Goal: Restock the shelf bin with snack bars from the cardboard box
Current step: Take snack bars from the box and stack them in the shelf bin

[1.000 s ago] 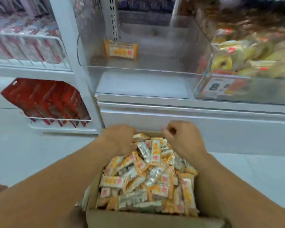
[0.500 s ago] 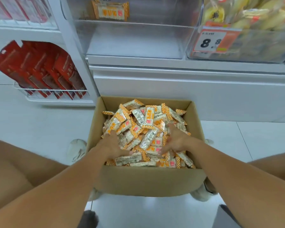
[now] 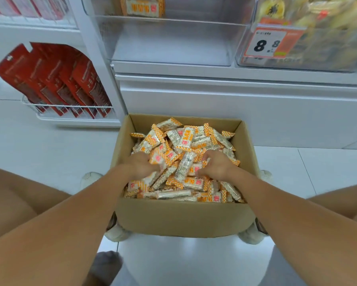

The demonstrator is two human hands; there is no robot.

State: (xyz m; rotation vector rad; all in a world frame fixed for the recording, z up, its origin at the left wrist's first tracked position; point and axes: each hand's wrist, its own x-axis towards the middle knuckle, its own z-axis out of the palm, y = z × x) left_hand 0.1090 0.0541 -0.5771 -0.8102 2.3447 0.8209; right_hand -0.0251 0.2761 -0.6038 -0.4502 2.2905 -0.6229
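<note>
Snack bars point(image 3: 185, 159) fill the cardboard box point(image 3: 181, 217) almost to its rim, and both hands are sunk into the middle of the heap. The left hand point(image 3: 141, 165) has its fingers curled round a few wrapped bars, one with a pink label showing against the thumb side. The right hand point(image 3: 215, 167) lies just beside it, a few bars between them, fingers bent down into the pile and closing on bars there (how many it holds cannot be told). More bars lie loose all around both hands, toward the far wall of the box and along the near wall below the wrists.

The box stands on the white floor point(image 3: 49, 145), between the person's knees, directly in front of the shelf unit. Above it sits the clear shelf bin point(image 3: 169, 44), with one orange pack of the same bars point(image 3: 142, 6) at its back. To the right a second clear bin carries a price tag point(image 3: 270, 43). Red packets point(image 3: 55, 79) lean in a wire rack at the left.
</note>
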